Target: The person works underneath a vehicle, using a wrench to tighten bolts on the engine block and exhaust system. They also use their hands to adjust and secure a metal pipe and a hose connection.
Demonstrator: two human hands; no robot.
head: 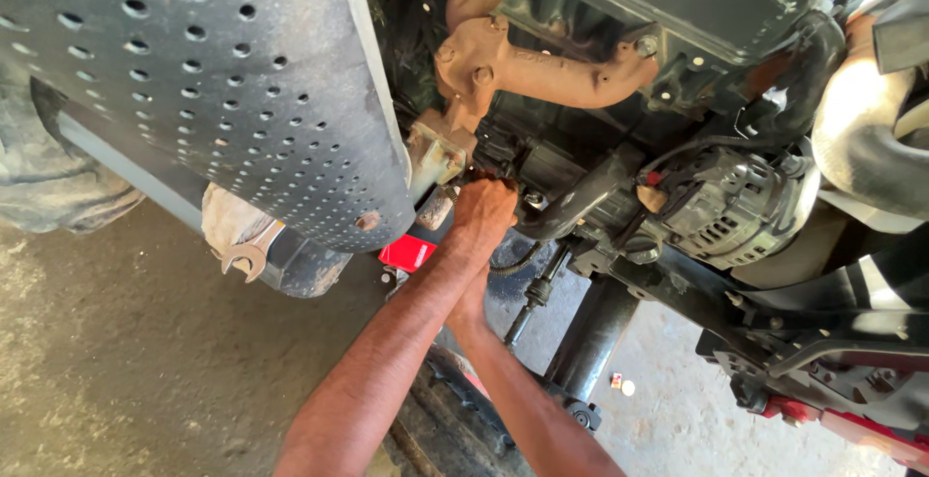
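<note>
The dark, greasy cast-metal engine component [542, 172] sits low on the engine's side, just below the rust-orange exhaust manifold and left of the ribbed grey alternator. It looks bolted in place, its near-left end covered by a hand; finer detail is lost in shadow.

The floor [126, 361] was rough, stained grey concrete, spreading well below and to both sides of the fingers [481, 192]. Two small bits, one red-and-white [616, 378] and one pale round [629, 387], lay on it, below and right of the fingers.
</note>
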